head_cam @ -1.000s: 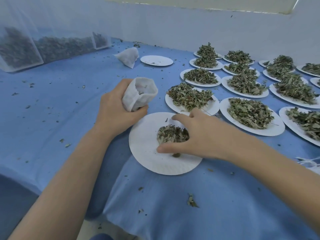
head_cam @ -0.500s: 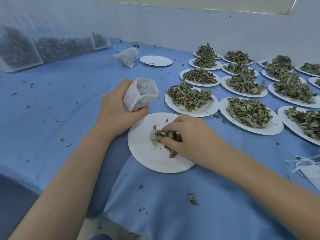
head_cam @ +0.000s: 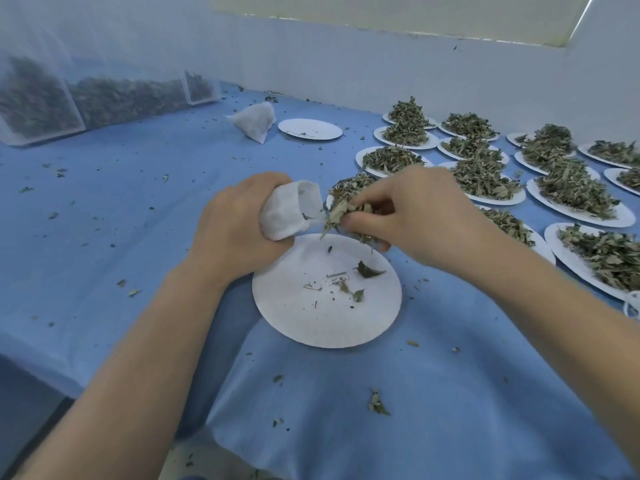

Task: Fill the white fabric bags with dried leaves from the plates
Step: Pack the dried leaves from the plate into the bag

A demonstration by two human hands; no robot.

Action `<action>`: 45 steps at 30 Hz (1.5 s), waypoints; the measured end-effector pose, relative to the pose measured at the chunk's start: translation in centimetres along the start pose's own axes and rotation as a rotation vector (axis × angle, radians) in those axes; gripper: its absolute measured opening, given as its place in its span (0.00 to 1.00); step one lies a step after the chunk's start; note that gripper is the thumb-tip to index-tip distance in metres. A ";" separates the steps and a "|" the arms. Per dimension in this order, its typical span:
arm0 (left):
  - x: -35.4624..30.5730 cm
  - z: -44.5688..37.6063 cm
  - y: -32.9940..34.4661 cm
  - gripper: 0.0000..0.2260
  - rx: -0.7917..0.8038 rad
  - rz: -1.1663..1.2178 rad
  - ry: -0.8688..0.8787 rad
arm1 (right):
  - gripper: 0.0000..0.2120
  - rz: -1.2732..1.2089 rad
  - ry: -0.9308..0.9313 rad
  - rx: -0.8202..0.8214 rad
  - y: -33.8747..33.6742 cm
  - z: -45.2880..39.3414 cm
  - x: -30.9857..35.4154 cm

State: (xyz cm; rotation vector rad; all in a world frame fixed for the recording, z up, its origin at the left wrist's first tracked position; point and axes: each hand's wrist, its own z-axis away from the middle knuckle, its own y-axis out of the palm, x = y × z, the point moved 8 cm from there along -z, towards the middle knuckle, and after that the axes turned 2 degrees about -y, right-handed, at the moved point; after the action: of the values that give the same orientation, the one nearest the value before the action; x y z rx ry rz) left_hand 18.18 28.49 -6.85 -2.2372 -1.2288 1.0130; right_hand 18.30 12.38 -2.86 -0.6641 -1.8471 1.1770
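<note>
Covering the bench (head_cam: 104, 209) is a blue cloth littered with leaf crumbs, with a pale wall behind it. The left hand (head_cam: 235, 230) grips a white bag (head_cam: 287, 213), mouth open toward the right hand (head_cam: 415, 216), which pinches a clump of dried leaves (head_cam: 343, 211) just beside it, above a nearly bare plate (head_cam: 311, 320). Beyond the right hand sit heaped plates (head_cam: 575, 209); beyond the left, a filled bag (head_cam: 254, 121).

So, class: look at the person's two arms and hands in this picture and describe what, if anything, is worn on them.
Nothing is worn. The left hand and right hand are bare, with no gloves, and no rings or watch that can be seen. Both forearms are uncovered as far as the picture's edges, so no sleeve shows. No markings are visible.
</note>
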 end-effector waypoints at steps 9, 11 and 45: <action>-2.9 0.3 -0.1 0.14 -0.114 -0.255 0.304 | 0.13 0.338 -0.050 0.030 0.9 -2.0 2.8; -3.1 0.3 -0.1 0.17 -0.131 -0.239 0.298 | 0.13 0.283 -0.090 0.022 1.3 -2.2 3.4; -0.5 0.0 0.5 0.23 -0.036 0.234 -0.024 | 0.09 -0.428 -0.157 0.208 1.7 -2.8 1.9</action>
State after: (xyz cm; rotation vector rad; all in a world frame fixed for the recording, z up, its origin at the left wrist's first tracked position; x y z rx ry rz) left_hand 18.27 27.83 -7.00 -2.4461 -1.0188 1.1131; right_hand 19.74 15.91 -3.07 -0.0521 -1.8426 1.1322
